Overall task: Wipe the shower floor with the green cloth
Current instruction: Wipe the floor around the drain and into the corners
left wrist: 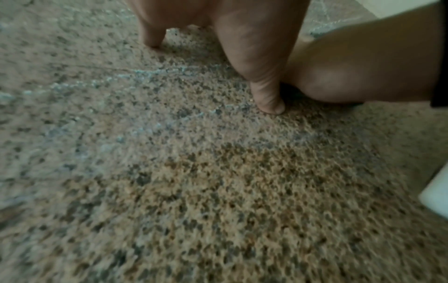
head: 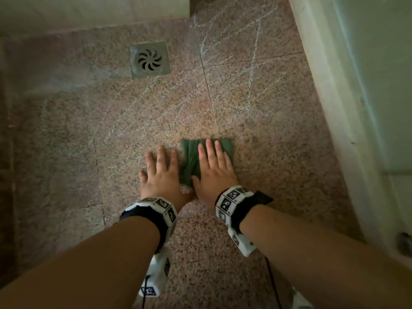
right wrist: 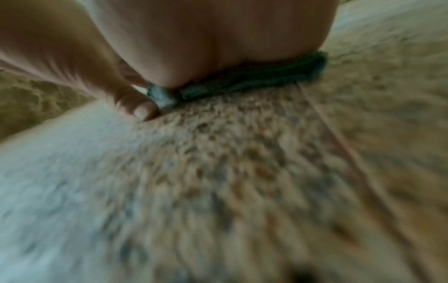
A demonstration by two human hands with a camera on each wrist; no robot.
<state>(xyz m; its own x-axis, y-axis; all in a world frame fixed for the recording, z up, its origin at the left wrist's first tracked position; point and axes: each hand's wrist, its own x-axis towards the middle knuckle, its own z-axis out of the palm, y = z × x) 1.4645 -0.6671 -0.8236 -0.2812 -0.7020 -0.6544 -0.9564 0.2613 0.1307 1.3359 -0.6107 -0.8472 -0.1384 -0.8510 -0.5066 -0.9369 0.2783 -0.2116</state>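
A folded green cloth (head: 190,160) lies flat on the speckled pink stone shower floor (head: 267,134). My right hand (head: 215,166) presses on it with straight, spread fingers; in the right wrist view my palm covers the green cloth (right wrist: 254,78) and the thumb tip touches the floor. My left hand (head: 159,172) lies flat on the floor just left of the cloth, fingers straight, its edge against the cloth. In the left wrist view my left thumb (left wrist: 266,92) presses on the bare shower floor (left wrist: 194,172). Pale chalky streaks (head: 231,72) cross the floor ahead.
A square metal drain (head: 150,59) sits in the floor at the upper left of the cloth. A pale wall or shower edge (head: 347,90) runs down the right side. Another pale wall base (head: 89,12) lines the far side.
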